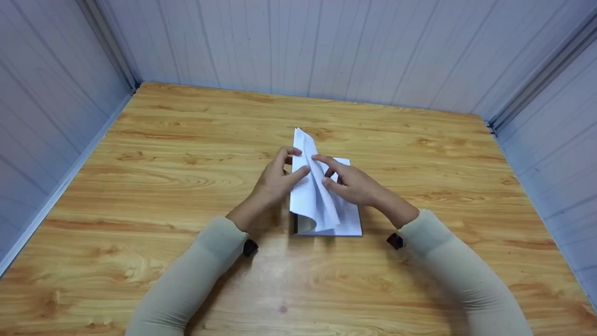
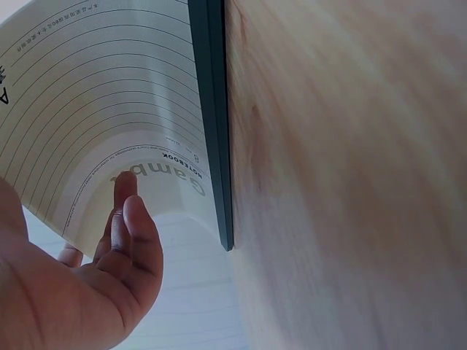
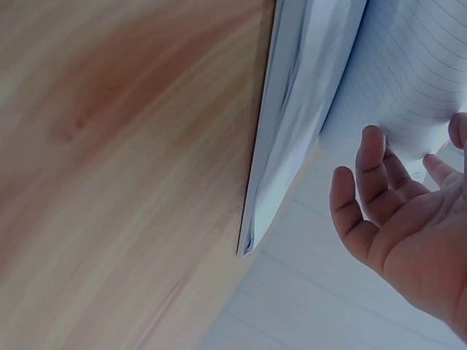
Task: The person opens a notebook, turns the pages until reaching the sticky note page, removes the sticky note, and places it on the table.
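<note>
Bare left hand (image 1: pixel 273 182), white rectangular paper notebook (image 1: pixel 302 196), bare right hand (image 1: pixel 355 185): page-leafing, by the looks of it

Your left hand's got the lifted leaves pinched, thumb in front, fingers behind; I'd go light on that grip so the paper doesn't crease, especially with the bottom edge bowing like that. On your right hand, the index fingertip touches a curling leaf and the thumb sits near its edge, but I can't tell if they're really pinching it. I'd peel one leaf at a time, thin pages probably love to cling. As for where it lies, the notebook's between your hands on the yellow-brown wood-grain table (image 1: pixel 186 196): narrow dark spine strip (image 2: pixel 211 124) low on your left hand's side, lifted leaves next, flat pages under your right.
</note>
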Demonstrator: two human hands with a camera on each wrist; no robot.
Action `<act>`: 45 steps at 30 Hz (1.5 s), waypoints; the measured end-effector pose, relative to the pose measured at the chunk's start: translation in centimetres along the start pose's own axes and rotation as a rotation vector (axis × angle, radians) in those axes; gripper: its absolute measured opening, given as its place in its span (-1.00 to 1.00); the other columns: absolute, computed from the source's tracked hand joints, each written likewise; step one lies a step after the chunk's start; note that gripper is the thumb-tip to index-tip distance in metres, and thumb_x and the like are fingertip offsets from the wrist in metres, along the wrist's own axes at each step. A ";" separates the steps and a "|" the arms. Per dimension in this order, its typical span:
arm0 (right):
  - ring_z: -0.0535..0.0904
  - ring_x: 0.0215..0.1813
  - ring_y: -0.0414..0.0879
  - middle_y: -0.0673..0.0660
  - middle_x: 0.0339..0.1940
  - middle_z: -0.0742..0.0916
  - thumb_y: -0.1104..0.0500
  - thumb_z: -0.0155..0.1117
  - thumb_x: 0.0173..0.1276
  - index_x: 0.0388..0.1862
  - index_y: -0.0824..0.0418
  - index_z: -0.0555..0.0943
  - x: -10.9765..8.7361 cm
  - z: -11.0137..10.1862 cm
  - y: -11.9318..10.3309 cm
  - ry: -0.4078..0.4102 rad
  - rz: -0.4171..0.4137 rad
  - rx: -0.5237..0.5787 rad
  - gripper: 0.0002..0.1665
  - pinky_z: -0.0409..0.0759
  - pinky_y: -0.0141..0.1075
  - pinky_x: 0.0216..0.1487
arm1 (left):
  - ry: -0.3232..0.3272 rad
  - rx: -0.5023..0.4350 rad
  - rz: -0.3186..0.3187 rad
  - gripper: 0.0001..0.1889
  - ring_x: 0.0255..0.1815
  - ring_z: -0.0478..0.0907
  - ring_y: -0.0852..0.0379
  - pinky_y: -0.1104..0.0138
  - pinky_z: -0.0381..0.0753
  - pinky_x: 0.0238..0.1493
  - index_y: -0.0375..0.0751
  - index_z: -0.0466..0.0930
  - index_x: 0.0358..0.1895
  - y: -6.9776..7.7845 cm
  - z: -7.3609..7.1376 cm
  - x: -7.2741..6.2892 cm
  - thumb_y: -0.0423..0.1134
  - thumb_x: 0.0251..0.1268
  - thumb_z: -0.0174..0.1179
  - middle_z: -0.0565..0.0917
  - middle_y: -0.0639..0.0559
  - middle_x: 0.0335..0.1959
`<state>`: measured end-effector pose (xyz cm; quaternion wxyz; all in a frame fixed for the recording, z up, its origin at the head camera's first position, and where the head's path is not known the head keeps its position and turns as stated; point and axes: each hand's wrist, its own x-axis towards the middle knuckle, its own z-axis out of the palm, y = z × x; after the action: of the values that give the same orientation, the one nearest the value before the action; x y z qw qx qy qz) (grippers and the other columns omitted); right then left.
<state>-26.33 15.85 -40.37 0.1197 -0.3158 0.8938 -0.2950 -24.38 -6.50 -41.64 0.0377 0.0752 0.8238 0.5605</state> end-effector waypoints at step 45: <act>0.12 0.47 0.20 0.21 0.43 0.37 -0.07 0.23 0.29 0.44 0.11 0.24 0.3 -0.7 2.4 0.041 0.328 -0.261 -0.21 0.15 0.20 0.37 | 0.076 -0.145 0.130 -0.53 -0.14 0.55 -0.03 0.24 0.54 -0.14 0.01 0.36 0.24 -0.5 -2.7 -1.1 -0.31 0.23 -0.07 0.54 -0.13 0.03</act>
<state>-28.02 17.47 -41.28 0.1061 -0.1728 0.9661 -0.1595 -23.78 -9.38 -41.14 -0.0245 0.1044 0.7752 0.6225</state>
